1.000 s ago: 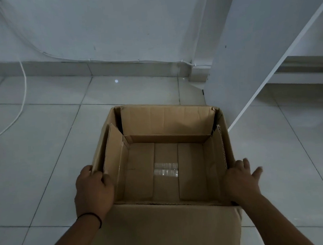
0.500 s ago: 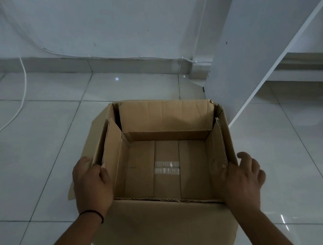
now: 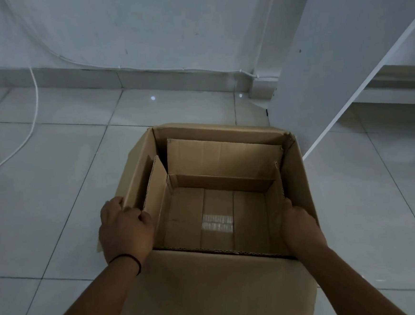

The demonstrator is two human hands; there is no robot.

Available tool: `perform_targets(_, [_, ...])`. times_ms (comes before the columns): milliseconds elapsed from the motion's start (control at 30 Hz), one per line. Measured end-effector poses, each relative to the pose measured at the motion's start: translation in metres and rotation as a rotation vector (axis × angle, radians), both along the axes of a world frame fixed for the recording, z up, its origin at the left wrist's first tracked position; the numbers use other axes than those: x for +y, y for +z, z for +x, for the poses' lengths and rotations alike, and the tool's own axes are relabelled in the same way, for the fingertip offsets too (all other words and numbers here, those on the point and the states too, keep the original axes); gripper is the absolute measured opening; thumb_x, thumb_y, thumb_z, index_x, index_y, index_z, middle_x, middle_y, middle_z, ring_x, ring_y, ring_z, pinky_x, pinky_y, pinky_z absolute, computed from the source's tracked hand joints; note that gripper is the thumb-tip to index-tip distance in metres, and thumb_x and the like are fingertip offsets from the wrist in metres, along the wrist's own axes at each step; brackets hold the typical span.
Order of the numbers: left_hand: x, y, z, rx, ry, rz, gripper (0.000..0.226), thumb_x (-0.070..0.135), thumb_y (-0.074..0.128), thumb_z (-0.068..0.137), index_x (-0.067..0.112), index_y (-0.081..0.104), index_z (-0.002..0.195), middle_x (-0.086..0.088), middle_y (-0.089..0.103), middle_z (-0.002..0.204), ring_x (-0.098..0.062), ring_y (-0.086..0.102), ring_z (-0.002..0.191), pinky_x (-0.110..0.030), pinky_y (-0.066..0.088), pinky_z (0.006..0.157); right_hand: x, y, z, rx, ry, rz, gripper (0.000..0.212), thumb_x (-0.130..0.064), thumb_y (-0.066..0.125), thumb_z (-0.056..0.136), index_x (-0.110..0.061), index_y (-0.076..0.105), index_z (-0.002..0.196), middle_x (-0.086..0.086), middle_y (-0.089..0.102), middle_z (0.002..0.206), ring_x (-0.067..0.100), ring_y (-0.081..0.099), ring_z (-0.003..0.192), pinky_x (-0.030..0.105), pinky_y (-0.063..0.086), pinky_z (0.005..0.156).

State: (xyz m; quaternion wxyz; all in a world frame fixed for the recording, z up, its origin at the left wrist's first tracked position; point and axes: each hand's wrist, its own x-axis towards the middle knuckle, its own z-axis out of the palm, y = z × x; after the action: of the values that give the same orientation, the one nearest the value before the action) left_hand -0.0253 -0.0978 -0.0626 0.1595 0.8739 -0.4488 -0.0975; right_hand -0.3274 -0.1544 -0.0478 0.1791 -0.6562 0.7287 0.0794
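Observation:
An open brown cardboard box (image 3: 201, 287) stands on the white tiled floor, its flaps folded inward and a strip of clear tape on its bottom. My left hand (image 3: 125, 233) grips the top edge of the left wall, thumb inside and fingers outside. My right hand (image 3: 301, 227) grips the right wall's top edge, its fingers hidden behind the cardboard. The box holds nothing.
A white panel (image 3: 338, 67) of a furniture piece leans close behind the box's right corner. A white cable (image 3: 33, 114) trails over the floor at the left and along the skirting. The wall (image 3: 141, 25) runs behind.
The box has slid away from me over the floor. My right hand, spread beside the wall a second ago, has now closed over the right edge. The left hand kept its hold.

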Motion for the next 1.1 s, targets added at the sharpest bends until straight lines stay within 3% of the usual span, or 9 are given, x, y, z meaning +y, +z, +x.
perform_targets(167, [-0.009,0.002,-0.002,-0.054,0.032,0.215,0.029,0.025,0.050,0.089,0.013,0.076,0.086,-0.008,0.031,0.151,-0.034,0.024,0.138,-0.056,0.035,0.101,0.002,-0.012,0.002,0.004,-0.029,0.097,0.059,0.001,0.027,0.094,-0.009,0.010,0.149,0.016,0.057,0.124,0.031,0.061,0.107,0.043,0.051,0.087])
perform_targets(267, [-0.006,0.005,-0.004,-0.020,0.041,0.130,0.027,0.026,0.051,0.089,0.011,0.073,0.094,-0.009,0.040,0.143,-0.034,0.049,0.113,-0.048,0.048,0.082,0.006,-0.004,0.002,-0.013,-0.030,0.052,0.058,-0.001,0.031,0.095,-0.008,0.011,0.149,0.017,0.057,0.124,0.030,0.061,0.106,0.042,0.053,0.087])
perform_targets(367, [0.004,0.010,-0.002,0.099,0.018,-0.102,0.025,0.028,0.054,0.087,0.014,0.061,0.107,-0.009,0.053,0.125,-0.030,0.059,0.089,-0.038,0.047,0.071,0.032,0.008,0.001,-0.063,-0.003,-0.288,0.059,-0.029,0.045,0.094,-0.012,0.023,0.147,0.019,0.044,0.136,0.034,0.043,0.124,0.048,0.045,0.099])
perform_targets(467, [0.020,0.014,0.003,0.310,-0.073,-0.229,0.057,0.041,0.062,0.083,0.014,0.046,0.130,-0.011,0.050,0.135,-0.031,0.053,0.118,-0.036,0.043,0.088,0.069,0.026,-0.002,-0.113,-0.164,-0.100,0.101,-0.081,0.038,0.071,-0.027,0.006,0.149,0.010,0.003,0.159,0.033,0.007,0.145,0.055,0.021,0.113])
perform_targets(567, [0.030,0.016,0.015,0.298,-0.321,-0.005,0.109,0.077,0.056,0.055,0.029,0.023,0.147,-0.007,0.019,0.158,-0.029,0.028,0.142,-0.047,0.040,0.105,0.084,0.022,-0.008,-0.293,-0.211,0.024,0.135,-0.099,0.030,0.032,-0.037,-0.003,0.148,0.003,-0.016,0.157,0.034,0.002,0.145,0.052,0.022,0.114])
perform_targets(633, [0.030,0.018,0.024,0.298,-0.406,0.160,0.132,0.086,0.060,0.033,0.041,0.008,0.145,0.000,-0.004,0.161,-0.027,0.015,0.147,-0.049,0.035,0.110,0.078,0.020,-0.008,-0.284,-0.135,0.017,0.141,-0.101,0.025,0.022,-0.042,-0.004,0.146,0.002,-0.018,0.155,0.036,0.003,0.144,0.050,0.024,0.114])
perform_targets(733, [0.020,0.023,0.023,0.298,-0.414,0.242,0.141,0.088,0.062,0.025,0.040,0.011,0.147,0.007,-0.019,0.159,-0.027,0.009,0.148,-0.046,0.032,0.113,0.056,0.021,-0.006,-0.266,-0.094,-0.023,0.127,-0.093,0.044,0.036,-0.044,0.004,0.146,0.004,-0.009,0.155,0.038,0.013,0.142,0.048,0.030,0.111])
perform_targets(867, [-0.022,0.031,0.017,0.272,-0.357,0.276,0.138,0.080,0.067,0.040,0.031,-0.002,0.150,0.000,-0.017,0.160,-0.030,0.005,0.148,-0.048,0.028,0.113,0.014,0.015,0.002,-0.205,-0.082,-0.123,0.118,-0.076,0.065,0.053,-0.034,0.009,0.148,0.011,0.005,0.154,0.041,0.031,0.135,0.047,0.039,0.106])
perform_targets(1100, [-0.116,0.022,0.038,0.276,-0.343,0.200,0.136,0.071,0.075,0.047,0.024,-0.002,0.150,-0.003,-0.007,0.161,-0.032,0.010,0.147,-0.047,0.029,0.113,-0.077,0.000,0.024,-0.287,-0.237,-0.204,0.138,-0.071,0.073,0.047,-0.012,0.001,0.149,0.014,0.019,0.152,0.037,0.027,0.137,0.050,0.037,0.109])
